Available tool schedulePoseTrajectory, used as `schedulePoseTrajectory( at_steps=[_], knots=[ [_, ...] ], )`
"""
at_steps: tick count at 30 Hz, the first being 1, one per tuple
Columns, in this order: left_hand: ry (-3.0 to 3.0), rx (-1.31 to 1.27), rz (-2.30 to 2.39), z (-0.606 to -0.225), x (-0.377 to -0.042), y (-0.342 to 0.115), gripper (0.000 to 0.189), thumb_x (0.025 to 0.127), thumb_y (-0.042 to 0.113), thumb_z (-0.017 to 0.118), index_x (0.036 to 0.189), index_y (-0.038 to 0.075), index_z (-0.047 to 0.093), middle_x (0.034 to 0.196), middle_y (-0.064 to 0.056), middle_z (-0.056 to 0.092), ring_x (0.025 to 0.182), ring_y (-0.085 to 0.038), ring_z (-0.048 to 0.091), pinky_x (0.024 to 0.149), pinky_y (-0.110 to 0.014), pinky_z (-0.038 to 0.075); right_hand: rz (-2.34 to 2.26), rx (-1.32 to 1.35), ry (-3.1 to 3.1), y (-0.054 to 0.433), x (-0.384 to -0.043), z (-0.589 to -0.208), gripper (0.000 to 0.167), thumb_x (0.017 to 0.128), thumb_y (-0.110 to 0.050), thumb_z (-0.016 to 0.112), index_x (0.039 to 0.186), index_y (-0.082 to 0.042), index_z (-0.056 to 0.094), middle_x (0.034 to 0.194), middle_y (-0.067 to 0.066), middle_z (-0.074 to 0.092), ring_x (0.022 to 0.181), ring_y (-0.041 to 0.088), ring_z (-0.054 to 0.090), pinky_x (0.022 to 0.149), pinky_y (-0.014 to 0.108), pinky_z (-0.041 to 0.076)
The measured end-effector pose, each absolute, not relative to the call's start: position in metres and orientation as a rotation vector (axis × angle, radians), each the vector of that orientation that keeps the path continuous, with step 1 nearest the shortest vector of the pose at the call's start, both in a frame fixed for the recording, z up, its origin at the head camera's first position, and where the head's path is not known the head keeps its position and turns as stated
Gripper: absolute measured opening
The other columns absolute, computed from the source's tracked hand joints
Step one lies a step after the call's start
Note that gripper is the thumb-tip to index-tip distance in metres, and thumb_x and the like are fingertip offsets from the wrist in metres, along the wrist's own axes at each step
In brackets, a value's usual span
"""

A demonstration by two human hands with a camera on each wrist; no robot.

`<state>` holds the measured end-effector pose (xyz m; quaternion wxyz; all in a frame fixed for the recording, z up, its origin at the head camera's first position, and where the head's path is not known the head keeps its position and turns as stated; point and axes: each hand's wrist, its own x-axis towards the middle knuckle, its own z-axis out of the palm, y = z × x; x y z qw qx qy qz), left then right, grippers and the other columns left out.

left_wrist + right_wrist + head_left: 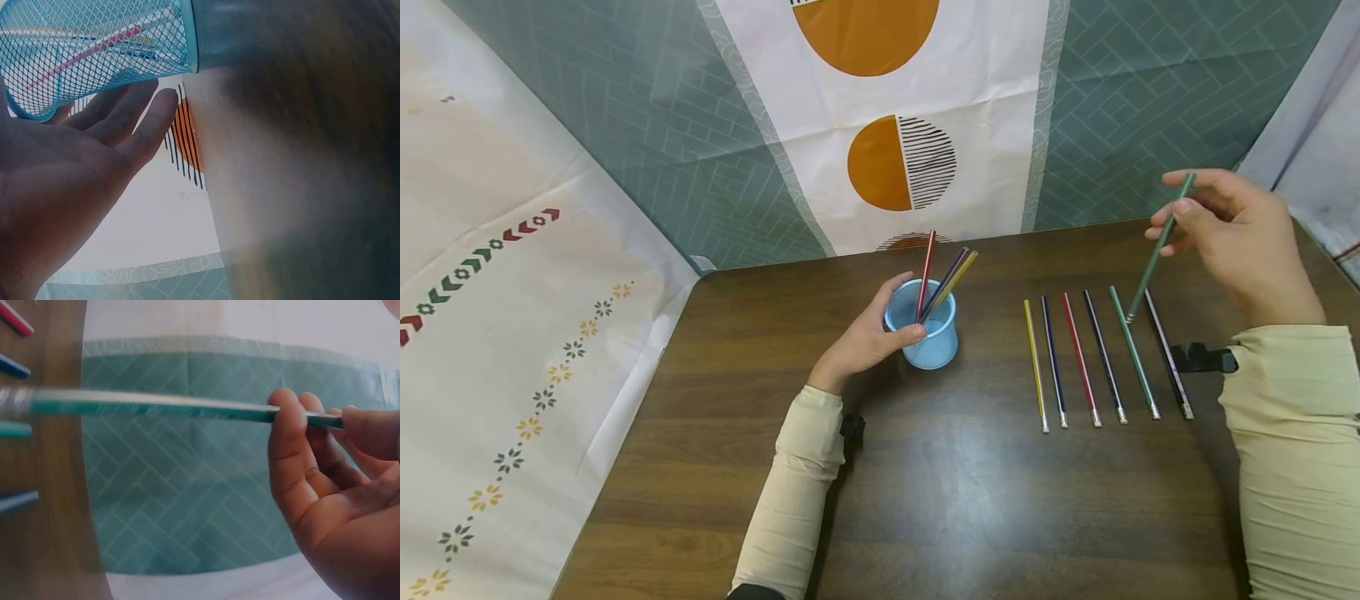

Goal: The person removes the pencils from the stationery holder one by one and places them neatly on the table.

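We begin at the lower edge of the frame, where two cream sleeves [1292,458] reach over a brown wood-grain table [700,408]. Right of centre we record a row of six slim pencils [1082,360], yellow, red, green and dark, laid side by side with silver ends nearest us. At the centre, the left hand [865,343] grips a pale blue, round mesh cup [932,350], thumb on the near rim; whether its base meets the table we cannot tell. Inside lean red [927,271], dark and yellow pencils, tops toward the upper right. At the upper right, the right hand [1247,229] pinches a green pencil [1157,253] near its upper end, silver end down, close to the row's far ends; contact there we cannot confirm. We judge that a low sideways sweep could knock the neighbouring pencils and set them rolling, and that so high a pinch could let the green one pivot. Uneven thumb pressure on the rim might tip the cup. Behind stands a teal-and-white patterned hanging [1000,83].
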<state>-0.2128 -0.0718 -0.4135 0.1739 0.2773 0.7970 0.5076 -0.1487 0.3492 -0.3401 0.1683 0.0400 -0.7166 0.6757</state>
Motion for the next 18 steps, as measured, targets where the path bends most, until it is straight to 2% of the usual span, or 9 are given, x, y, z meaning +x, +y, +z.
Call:
schedulePoseTrajectory(
  at_steps=[4,9,13,18],
  knots=[
    [2.267,0.785,1.431,-0.413,-0.213,-0.072,0.109,0.077,0.076,0.069,0.159,0.022,0.022,0.15,-0.007,0.04,0.127,-0.027,0.048,0.103,-0.049,0.044,1.774,0.038,-2.219,0.359,-0.147,-0.339,0.034,0.103,-0.004,0.055,0.135,-0.012,0.061,0.09,-0.006,0.071,0.077,0.004,0.07,0.061,0.016,0.054],
    [2.274,0.782,1.421,-0.413,-0.213,-0.072,0.11,0.078,0.075,0.069,0.16,0.019,0.021,0.15,-0.007,0.04,0.128,-0.028,0.048,0.103,-0.05,0.044,1.672,-0.074,-2.284,0.365,-0.146,-0.338,0.039,0.102,0.0,0.055,0.137,-0.016,0.06,0.083,-0.013,0.07,0.072,-0.001,0.068,0.058,0.015,0.053],
    [2.268,0.787,1.425,-0.413,-0.213,-0.073,0.106,0.082,0.069,0.07,0.16,0.017,0.02,0.15,-0.008,0.04,0.128,-0.029,0.048,0.102,-0.05,0.044,1.619,-0.085,-2.289,0.371,-0.148,-0.341,0.043,0.098,0.005,0.056,0.136,-0.016,0.061,0.077,-0.017,0.069,0.063,-0.001,0.067,0.054,0.014,0.051],
    [2.26,0.79,1.431,-0.414,-0.213,-0.072,0.106,0.083,0.068,0.071,0.16,0.017,0.019,0.151,-0.008,0.039,0.129,-0.029,0.047,0.103,-0.051,0.044,1.496,-0.105,-2.398,0.38,-0.148,-0.345,0.044,0.099,0.002,0.056,0.142,-0.01,0.056,0.073,-0.025,0.065,0.06,-0.006,0.064,0.053,0.013,0.05]
  ],
)
